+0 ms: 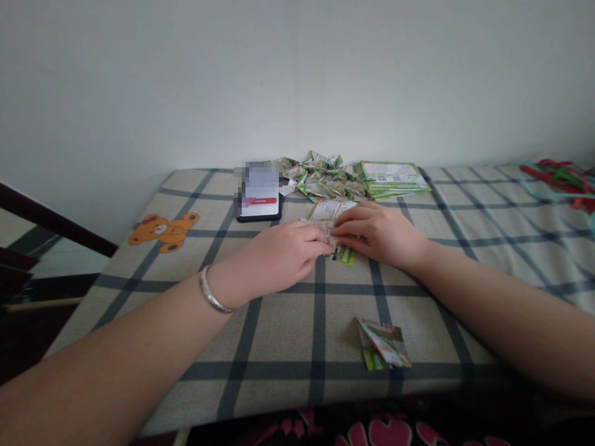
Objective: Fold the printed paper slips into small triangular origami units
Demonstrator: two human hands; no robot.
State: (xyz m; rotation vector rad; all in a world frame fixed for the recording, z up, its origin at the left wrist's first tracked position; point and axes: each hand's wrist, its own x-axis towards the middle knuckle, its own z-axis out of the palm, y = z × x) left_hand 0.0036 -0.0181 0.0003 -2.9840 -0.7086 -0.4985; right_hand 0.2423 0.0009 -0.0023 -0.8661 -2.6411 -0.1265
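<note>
A partly folded green-and-white printed paper (343,255) lies on the checked cloth between my hands. My left hand (283,253) has its fingers closed and pressed on the paper's left side. From the right, my right hand (381,234) pinches the same paper, and its fingertips almost meet the left ones. Much of the paper is hidden under the fingers. Just behind it shows another flat printed sheet (331,209). A folded piece of the same printed paper (385,344) sits near the table's front edge, apart from both hands.
Against the wall lies a heap of folded paper pieces (325,179), with a stack of flat printed sheets (395,178) to its right. A phone (261,192) with a lit screen stands left. Beyond are a bear cutout (165,232) and tangled coloured strips (562,179).
</note>
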